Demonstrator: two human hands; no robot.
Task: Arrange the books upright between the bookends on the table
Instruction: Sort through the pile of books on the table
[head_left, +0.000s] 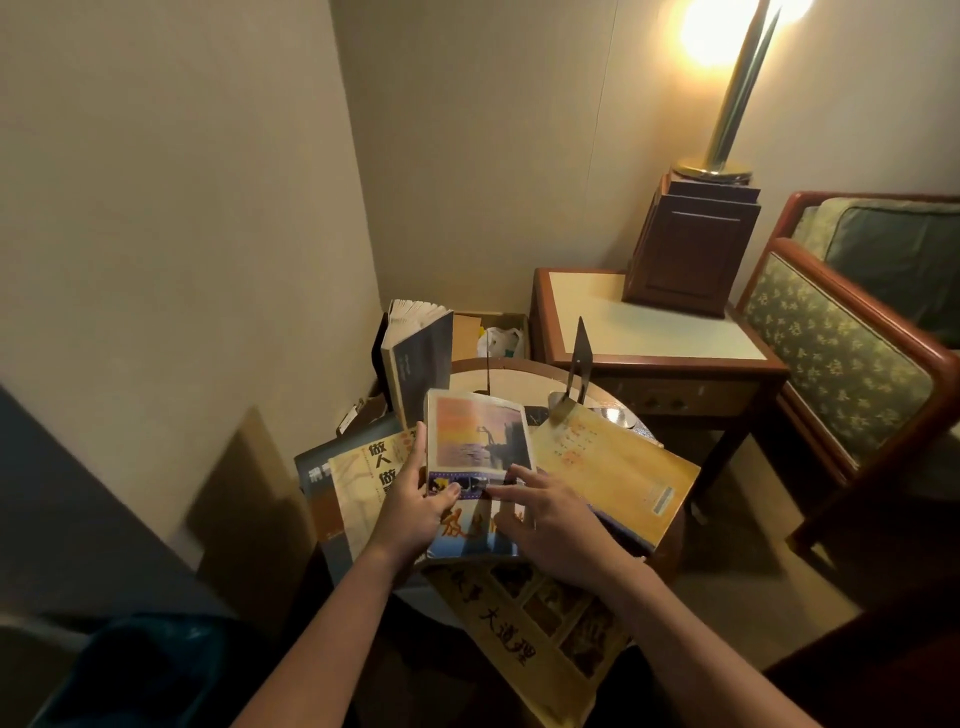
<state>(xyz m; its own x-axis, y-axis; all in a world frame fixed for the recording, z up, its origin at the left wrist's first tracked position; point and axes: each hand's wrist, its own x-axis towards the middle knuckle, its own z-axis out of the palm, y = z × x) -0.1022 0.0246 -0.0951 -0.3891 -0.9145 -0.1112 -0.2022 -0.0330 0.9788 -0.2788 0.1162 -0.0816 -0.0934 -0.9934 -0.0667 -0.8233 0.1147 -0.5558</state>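
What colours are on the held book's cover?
The book shows an orange-pink sunset picture, blue at the bottom; head view.

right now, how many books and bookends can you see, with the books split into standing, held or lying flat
standing book: 1
held book: 1
flat books: 4
bookends: 2, one seen edge-on
total: 8

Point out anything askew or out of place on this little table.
Most books lie flat and crookedly fanned. The yellow book and the brown book at the front overhang the edge of the round table. Only the grey book stands upright, its pages splayed at the top. The metal bookend has no book leaning on it.
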